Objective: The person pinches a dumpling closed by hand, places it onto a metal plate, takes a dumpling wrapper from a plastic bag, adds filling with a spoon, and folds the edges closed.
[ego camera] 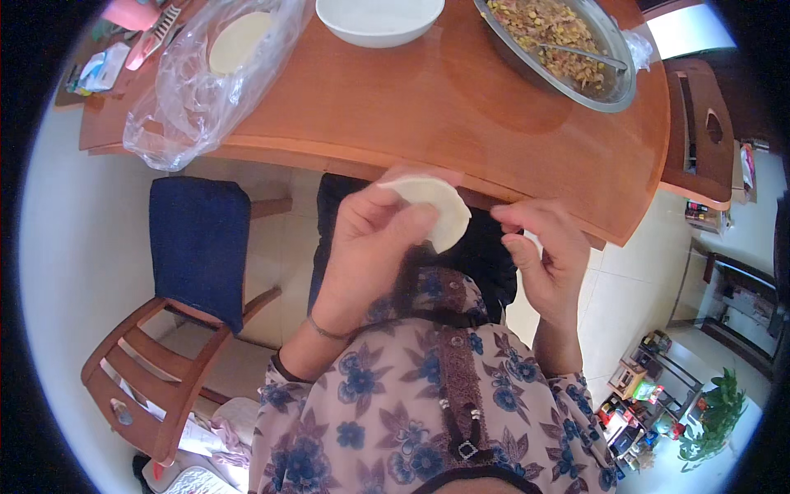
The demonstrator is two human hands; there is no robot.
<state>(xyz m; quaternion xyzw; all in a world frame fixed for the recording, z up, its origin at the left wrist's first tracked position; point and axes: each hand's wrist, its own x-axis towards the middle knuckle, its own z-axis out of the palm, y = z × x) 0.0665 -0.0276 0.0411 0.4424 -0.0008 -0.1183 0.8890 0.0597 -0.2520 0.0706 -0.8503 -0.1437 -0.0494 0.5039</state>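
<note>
My left hand (382, 228) holds a round, pale dough wrapper (449, 216) between thumb and fingers, just off the table's front edge. To its right, my right hand (546, 250) is raised with thumb and fingers apart and nothing seen between them. On the wooden table (395, 111), an oval metal bowl (583, 102) at the upper right holds chopped filling (549, 31) with a metal spoon (586, 55) resting in it. A white bowl (379, 37) stands at the top middle. More round wrappers (241, 43) lie in a clear plastic bag (185, 92) at the upper left.
A wooden chair (200, 358) with a blue cover stands at the left, another chair (710, 136) beyond the table's right end. Pink and white items (105, 66) lie at the far left of the table. A shelf with small goods and a green plant (719, 414) are at the lower right.
</note>
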